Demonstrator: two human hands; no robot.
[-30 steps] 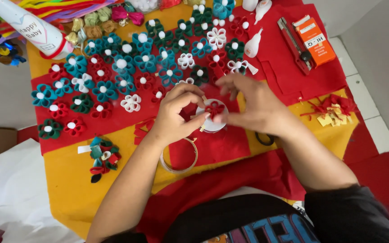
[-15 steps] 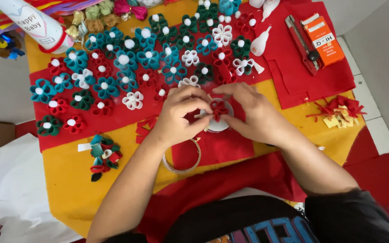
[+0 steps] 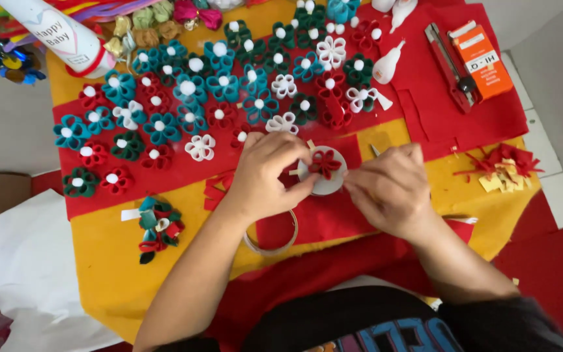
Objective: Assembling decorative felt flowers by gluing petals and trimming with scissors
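Observation:
A small red felt flower (image 3: 325, 162) lies on a white round disc (image 3: 324, 186), over red felt on a yellow cloth. My left hand (image 3: 265, 175) pinches the disc's left edge between thumb and fingers. My right hand (image 3: 391, 189) rests just right of the disc with its fingers curled under. Its fingertips are hidden, close to the disc's rim and off the flower.
Many finished felt flowers (image 3: 190, 98) in teal, red, green and white fill the red felt behind. A glue bottle (image 3: 387, 63), a cutter (image 3: 449, 68) and an orange box (image 3: 483, 57) lie at the far right. Felt scraps (image 3: 502, 166), a clear ring (image 3: 275, 242), a flower cluster (image 3: 156, 228) and white paper (image 3: 14, 261) surround.
My right hand has let go of the red flower and drawn back to the right and down. The flower now lies flat on the disc, still held by my left hand.

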